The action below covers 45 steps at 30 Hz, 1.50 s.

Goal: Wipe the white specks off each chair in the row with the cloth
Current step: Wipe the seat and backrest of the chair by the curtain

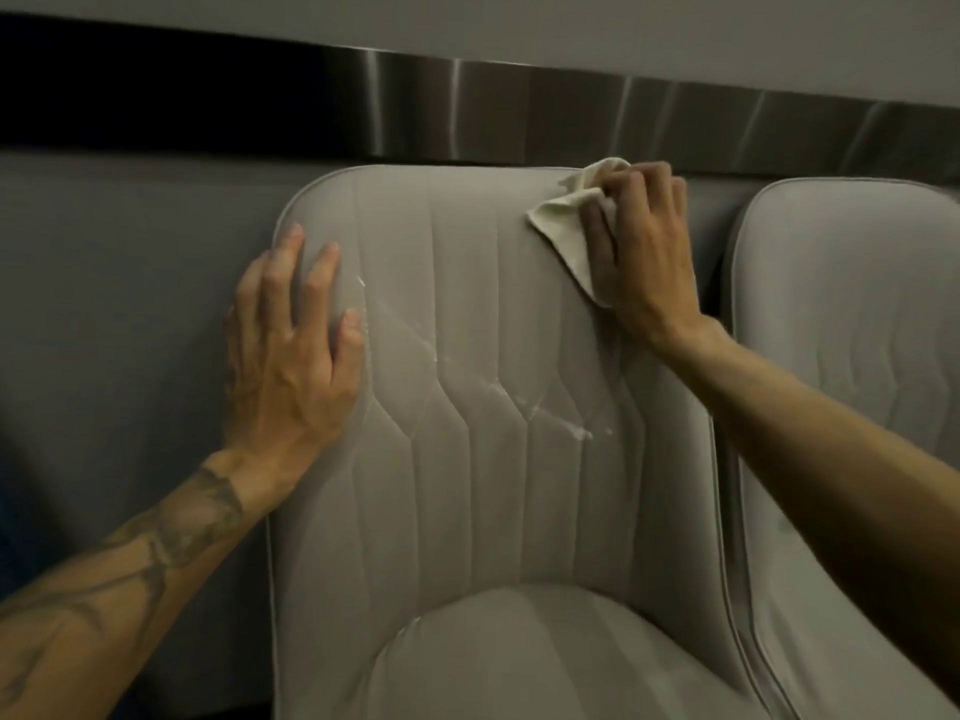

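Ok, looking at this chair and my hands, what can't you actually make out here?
- Head view: the grey padded chair back under the right hand and the crumpled cream cloth: any specks there are covered.
- Left hand hides the back's left edge.
- Second grey chair is cut off by the right frame edge.
- Seat front: cut off below.

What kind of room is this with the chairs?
Probably a restaurant or waiting area, though I can't be sure. Matching padded grey chairs, one beside another, stand in a row against a wall with a shiny metal strip.

Second chair (852,356) — cropped at right edge
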Tool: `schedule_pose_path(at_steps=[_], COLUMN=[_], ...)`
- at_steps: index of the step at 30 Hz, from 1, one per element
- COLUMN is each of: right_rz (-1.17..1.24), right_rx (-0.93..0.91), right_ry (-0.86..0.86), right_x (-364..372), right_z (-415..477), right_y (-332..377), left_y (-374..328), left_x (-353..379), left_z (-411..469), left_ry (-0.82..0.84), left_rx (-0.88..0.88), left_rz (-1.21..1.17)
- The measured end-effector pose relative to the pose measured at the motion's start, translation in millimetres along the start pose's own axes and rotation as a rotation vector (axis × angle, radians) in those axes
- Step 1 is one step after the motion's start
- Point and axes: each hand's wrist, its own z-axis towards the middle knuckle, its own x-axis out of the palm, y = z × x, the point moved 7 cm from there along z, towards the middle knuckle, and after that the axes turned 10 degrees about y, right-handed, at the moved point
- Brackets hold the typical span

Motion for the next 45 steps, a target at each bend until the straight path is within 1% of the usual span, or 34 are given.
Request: schedule_pose_path(at_steps=[1, 3, 6, 8, 9, 10, 13, 15, 16, 17, 19, 21, 23, 24, 25, 28, 30, 31, 34, 36, 37, 38, 39, 41, 42, 43, 44, 45], right_rz=[-0.006, -0.009, -0.026, -0.070, -0.095, -0.113, -0.097, -0.076, -0.079, -0.074, -0.057, -0.077, -0.117, -0.126, -0.131, -0.120, -0.084, -0.079, -0.105, -0.142, -0.154, -0.157, -0.155, -0.125, -0.101, -0.082, -0.077, -0.079], right_rx=[0.019, -0.024, -0.192, -0.316, -0.335, -0.307, -0.066, 0.037, 0.049, 0.024, -0.082, -0.219, -0.330, -0.340, -0.308, -0.135, -0.059, -0.080, -0.264, -0.374, -0.400, -0.385, -0.333, -0.148, -0.072, -0.028, -0.029, -0.080], right_ry=[-0.003, 0.041, 0.208, 0.296, 0.298, 0.258, 0.065, 0.021, 0.030, 0.052, 0.144, 0.278, 0.374, 0.376, 0.352, 0.212, 0.182, 0.204, 0.374, 0.437, 0.425, 0.391, 0.339, 0.245, 0.220, 0.219, 0.254, 0.317], right_x=[3, 10, 19, 19, 16, 13, 1, 5, 9, 12, 19, 29, 30, 27, 24, 18, 25, 34, 56, 57, 54, 48, 42, 34, 34, 38, 46, 55], right_z=[-8, -41, -99, -104, -91, -71, -8, -6, -18, -36, -81, -126, -140, -131, -118, -85, -105, -128, -195, -199, -186, -167, -145, -115, -115, -127, -148, -176], right_y=[1, 9, 20, 19, 15, 11, -4, -4, -2, 4, 15, 22, 24, 21, 18, 12, 17, 22, 35, 33, 32, 31, 27, 19, 19, 21, 26, 32], left_y=[-1, -2, -2, -3, -2, -2, -1, -1, -1, 0, 1, 1, 1, 1, 1, 1, 1, 2, 1, 2, 2, 1, 1, 2, 3, 3, 3, 3], left_x=[0, 0, 1, 1, 1, 1, 1, 3, 3, 2, 3, 3, 3, 3, 3, 5, 5, 5, 5, 4, 4, 4, 4, 4, 4, 5, 5, 5], left_z=[0, -1, 0, 0, 0, -1, 0, -1, -1, 0, 0, 0, 0, 0, 0, 1, 0, 0, 0, 0, 0, 0, 0, 0, 1, 0, 0, 0], left_ry=[0.001, -0.003, -0.007, -0.006, -0.007, -0.006, 0.006, 0.011, 0.010, 0.006, 0.001, 0.000, 0.001, 0.001, 0.005, 0.012, 0.006, 0.001, -0.001, -0.002, -0.001, 0.002, 0.003, 0.001, -0.001, 0.001, 0.004, 0.006], left_rx=[0.001, 0.004, 0.006, 0.004, 0.001, 0.002, 0.002, -0.003, 0.000, 0.003, 0.002, 0.007, 0.004, 0.004, 0.006, 0.009, 0.017, 0.016, 0.012, 0.005, 0.003, 0.002, 0.003, 0.005, 0.006, 0.004, 0.002, 0.002], left_rz=[0.003, 0.007, 0.019, 0.021, 0.023, 0.023, 0.013, 0.010, 0.010, 0.014, 0.020, 0.014, 0.009, 0.010, 0.008, 0.007, 0.008, 0.012, 0.018, 0.019, 0.019, 0.016, 0.015, 0.023, 0.027, 0.027, 0.021, 0.016])
